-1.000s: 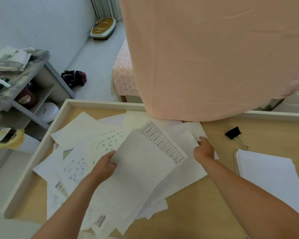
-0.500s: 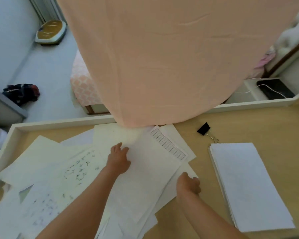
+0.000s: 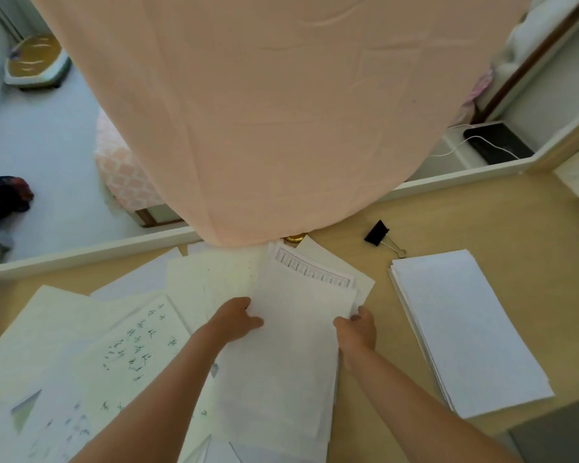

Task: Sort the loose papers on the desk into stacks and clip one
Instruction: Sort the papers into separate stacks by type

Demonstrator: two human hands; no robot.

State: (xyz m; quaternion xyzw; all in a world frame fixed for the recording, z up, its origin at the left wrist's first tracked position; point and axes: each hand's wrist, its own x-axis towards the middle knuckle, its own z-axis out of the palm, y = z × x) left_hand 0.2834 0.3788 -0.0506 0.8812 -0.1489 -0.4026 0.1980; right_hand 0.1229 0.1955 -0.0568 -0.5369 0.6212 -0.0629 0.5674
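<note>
A small bundle of blank white sheets (image 3: pixel 295 342) lies in the middle of the wooden desk (image 3: pixel 465 225), over a printed table sheet (image 3: pixel 310 270). My left hand (image 3: pixel 236 320) grips the bundle's left edge and my right hand (image 3: pixel 356 332) grips its right edge. Loose papers (image 3: pixel 91 349), some with handwriting, spread over the desk's left half. A squared white stack (image 3: pixel 465 329) lies to the right. A black binder clip (image 3: pixel 380 237) sits just above that stack.
A peach cloth (image 3: pixel 264 111) hangs over the desk's far edge and hides part of the papers. The desk has a white raised rim (image 3: pixel 91 252). Beyond it are a floor, a scale (image 3: pixel 36 63) and a dark device with a white cable (image 3: pixel 495 145).
My right hand came down from the far right corner of the sheets to their right edge. My left hand shifted up the left edge. The bundle now sits squarer, and the view swung right.
</note>
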